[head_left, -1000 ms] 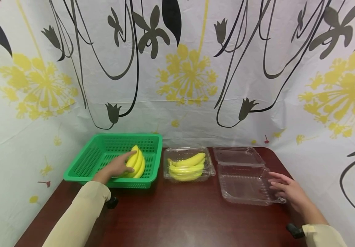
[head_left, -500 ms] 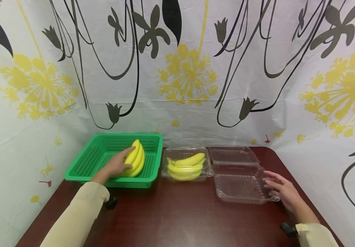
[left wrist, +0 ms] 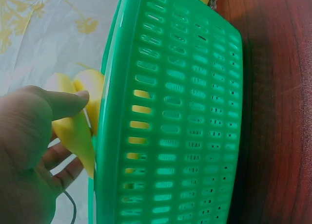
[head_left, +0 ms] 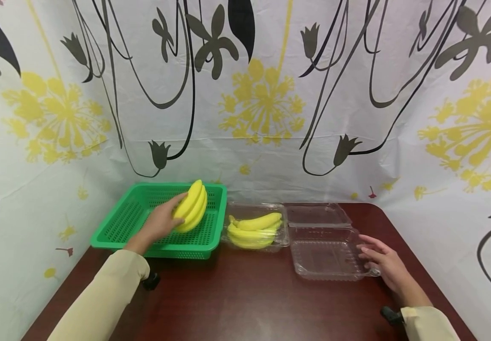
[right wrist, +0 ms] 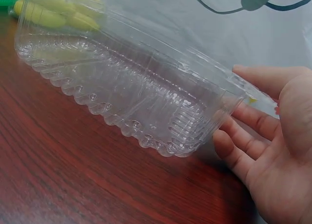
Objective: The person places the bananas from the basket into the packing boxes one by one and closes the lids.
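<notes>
My left hand (head_left: 160, 221) grips a bunch of yellow bananas (head_left: 194, 208), tilted and raised inside the green basket (head_left: 100, 245), its tips above the far rim. In the left wrist view, the thumb lies across the bananas (left wrist: 73, 131) and the fingers curl behind them; the basket wall (left wrist: 170, 112) hides their lower part. At the right, my right hand (head_left: 388, 265) holds the rim of a clear plastic clamshell container (head_left: 326, 258), whose lid lies folded back. Its thumb is above the rim and its fingers are against the side wall (right wrist: 195, 121) in the right wrist view.
Between basket and container stands another clear clamshell box (head_left: 286, 237) with bananas (head_left: 254, 232) inside. Everything rests on a dark red-brown table (head_left: 245, 298). A patterned cloth (head_left: 250, 104) hangs close behind and at both sides.
My left hand has lifted the banana bunch off the basket floor, up and slightly right. My right hand has moved left together with the container, which now sits close against the filled box.
</notes>
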Demonstrator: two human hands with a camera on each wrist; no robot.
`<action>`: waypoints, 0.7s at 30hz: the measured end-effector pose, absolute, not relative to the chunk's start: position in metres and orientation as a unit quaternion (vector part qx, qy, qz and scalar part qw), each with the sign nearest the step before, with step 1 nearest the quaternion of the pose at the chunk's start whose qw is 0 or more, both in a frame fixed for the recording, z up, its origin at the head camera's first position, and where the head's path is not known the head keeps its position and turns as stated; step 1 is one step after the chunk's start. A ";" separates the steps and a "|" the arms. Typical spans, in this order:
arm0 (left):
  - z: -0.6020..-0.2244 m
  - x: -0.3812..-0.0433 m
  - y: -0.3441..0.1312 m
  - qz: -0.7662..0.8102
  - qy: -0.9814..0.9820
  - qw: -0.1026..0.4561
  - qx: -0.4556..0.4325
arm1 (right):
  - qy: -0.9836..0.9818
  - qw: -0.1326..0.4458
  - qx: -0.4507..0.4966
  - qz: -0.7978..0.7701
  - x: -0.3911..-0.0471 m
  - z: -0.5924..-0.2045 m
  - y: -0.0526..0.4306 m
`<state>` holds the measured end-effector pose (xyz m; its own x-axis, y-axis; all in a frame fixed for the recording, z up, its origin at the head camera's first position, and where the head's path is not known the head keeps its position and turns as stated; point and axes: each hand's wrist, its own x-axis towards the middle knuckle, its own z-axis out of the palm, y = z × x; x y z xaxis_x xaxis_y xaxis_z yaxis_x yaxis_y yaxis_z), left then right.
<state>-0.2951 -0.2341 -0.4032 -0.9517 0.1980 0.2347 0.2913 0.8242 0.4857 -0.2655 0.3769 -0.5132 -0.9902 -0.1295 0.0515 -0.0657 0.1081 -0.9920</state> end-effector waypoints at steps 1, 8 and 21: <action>-0.403 -0.295 -0.234 -0.268 -0.951 0.091 -0.127 | 0.744 0.024 -0.065 -0.664 -0.266 -0.513 0.376; -0.398 -0.293 -0.231 -0.267 -0.946 0.128 -0.133 | 0.755 0.023 -0.073 -0.651 -0.270 -0.515 0.368; -0.382 -0.293 -0.203 -0.284 -0.928 0.170 -0.169 | 0.767 0.021 -0.086 -0.636 -0.272 -0.520 0.370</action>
